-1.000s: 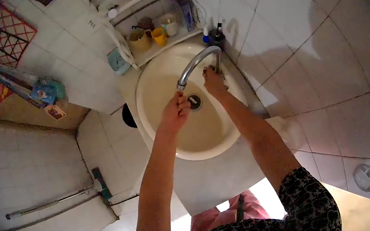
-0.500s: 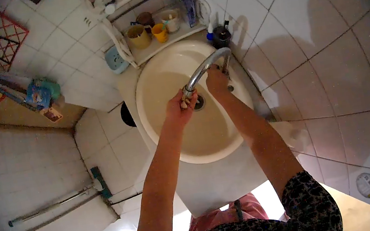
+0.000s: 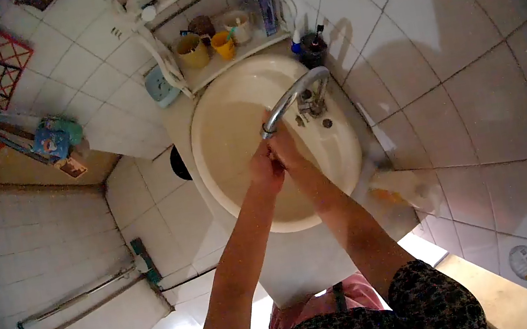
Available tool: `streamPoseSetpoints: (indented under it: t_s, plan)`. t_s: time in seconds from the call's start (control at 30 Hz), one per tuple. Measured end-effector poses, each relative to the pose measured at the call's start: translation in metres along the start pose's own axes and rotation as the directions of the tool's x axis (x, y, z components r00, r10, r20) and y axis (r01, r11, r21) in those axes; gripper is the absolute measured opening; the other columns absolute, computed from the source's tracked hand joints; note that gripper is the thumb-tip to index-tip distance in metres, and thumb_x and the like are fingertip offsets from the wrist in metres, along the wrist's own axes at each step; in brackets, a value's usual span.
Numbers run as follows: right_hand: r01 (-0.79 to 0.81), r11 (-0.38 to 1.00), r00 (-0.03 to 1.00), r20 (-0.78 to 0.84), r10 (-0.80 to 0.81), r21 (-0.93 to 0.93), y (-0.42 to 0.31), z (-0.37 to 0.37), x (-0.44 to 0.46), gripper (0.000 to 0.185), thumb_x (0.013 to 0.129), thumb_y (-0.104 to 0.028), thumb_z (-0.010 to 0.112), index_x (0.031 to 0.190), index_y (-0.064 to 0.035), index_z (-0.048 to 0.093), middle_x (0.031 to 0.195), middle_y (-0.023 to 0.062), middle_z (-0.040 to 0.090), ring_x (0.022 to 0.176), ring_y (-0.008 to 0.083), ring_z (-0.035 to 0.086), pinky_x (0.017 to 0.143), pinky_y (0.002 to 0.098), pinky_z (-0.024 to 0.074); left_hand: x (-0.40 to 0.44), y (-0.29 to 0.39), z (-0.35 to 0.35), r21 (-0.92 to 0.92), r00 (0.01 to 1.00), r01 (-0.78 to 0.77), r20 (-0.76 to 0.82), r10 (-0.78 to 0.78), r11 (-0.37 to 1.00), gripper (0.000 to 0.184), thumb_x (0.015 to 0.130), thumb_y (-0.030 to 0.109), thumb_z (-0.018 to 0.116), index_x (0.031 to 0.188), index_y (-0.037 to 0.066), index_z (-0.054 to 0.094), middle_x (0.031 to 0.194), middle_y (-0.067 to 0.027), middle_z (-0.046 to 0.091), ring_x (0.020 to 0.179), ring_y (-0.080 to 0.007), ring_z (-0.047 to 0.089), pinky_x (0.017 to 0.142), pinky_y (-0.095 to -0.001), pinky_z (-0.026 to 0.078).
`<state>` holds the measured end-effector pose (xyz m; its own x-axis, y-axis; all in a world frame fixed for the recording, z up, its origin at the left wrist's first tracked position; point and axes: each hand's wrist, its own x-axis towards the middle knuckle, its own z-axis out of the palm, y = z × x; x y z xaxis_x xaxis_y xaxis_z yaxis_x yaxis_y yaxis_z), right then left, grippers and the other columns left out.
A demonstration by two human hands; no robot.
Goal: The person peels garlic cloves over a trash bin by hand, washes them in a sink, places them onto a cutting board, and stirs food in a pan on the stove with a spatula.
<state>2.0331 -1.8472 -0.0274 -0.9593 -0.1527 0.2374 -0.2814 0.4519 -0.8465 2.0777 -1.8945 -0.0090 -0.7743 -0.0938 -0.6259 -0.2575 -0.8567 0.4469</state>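
Both hands are together over the cream oval sink (image 3: 234, 196), beneath the end of the curved chrome faucet (image 3: 294, 96). My left hand (image 3: 267, 169) touches the underside of my right hand, with its fingers bent. My right hand (image 3: 283, 147) lies just under the spout, partly hidden by it. Closed fingers show on both hands, but what is between them, if anything, is too small and hidden to name. The faucet's handle and base (image 3: 314, 107) stand at the right rear of the sink, with no hand on them.
Behind the sink, a white shelf (image 3: 214, 69) holds a yellow cup (image 3: 223, 45) and other cups. A dark holder with brushes (image 3: 313, 52) stands by the right wall. A blue soap dish (image 3: 161, 87) is at the left; a plastic bag (image 3: 402, 189) lies right of the sink.
My right hand has left the faucet handle and moved left and down to join my left hand under the spout. My left hand has dropped slightly away from the faucet's end.
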Motion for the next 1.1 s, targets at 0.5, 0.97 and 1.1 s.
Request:
streamPoseSetpoints:
  t_s: [0.5, 0.97, 1.1]
  plan:
    - [-0.022, 0.999, 0.987, 0.161, 0.016, 0.037, -0.018, 0.004, -0.033, 0.056, 0.090, -0.031, 0.045, 0.132, 0.0011, 0.027, 0.112, 0.0223, 0.049, 0.102, 0.0390, 0.047, 0.087, 0.0455, 0.0375, 0.048, 0.024, -0.052, -0.165, 0.532, 0.055, 0.840, 0.111, 0.985, 0.051, 0.096, 0.047, 0.027, 0.121, 0.007, 0.045, 0.114, -0.0079, 0.054, 0.103, -0.0213, 0.050, 0.093, -0.0360, 0.040]
    - [-0.092, 0.994, 0.986, 0.134, 0.101, -0.066, -0.011, -0.018, 0.004, 0.051, 0.089, -0.028, 0.046, 0.127, 0.0040, 0.034, 0.128, 0.0284, 0.036, 0.121, 0.0442, 0.031, 0.101, 0.0474, 0.0245, -0.009, 0.004, -0.003, 0.021, 0.965, -0.083, 0.252, 0.075, 0.996, 0.055, 0.094, 0.050, 0.033, 0.128, 0.008, 0.042, 0.119, -0.0094, 0.051, 0.106, -0.0217, 0.049, 0.093, -0.0354, 0.039]
    - [0.068, 0.997, 0.997, 0.042, -0.068, 0.021, -0.023, -0.011, -0.020, 0.047, 0.091, -0.027, 0.045, 0.125, 0.0035, 0.038, 0.127, 0.0277, 0.037, 0.122, 0.0420, 0.031, 0.102, 0.0460, 0.0248, 0.008, 0.017, -0.022, -0.069, 0.892, -0.124, 0.430, 0.141, 0.990, 0.056, 0.093, 0.050, 0.032, 0.129, 0.008, 0.041, 0.124, -0.0096, 0.049, 0.111, -0.0217, 0.047, 0.097, -0.0361, 0.037]
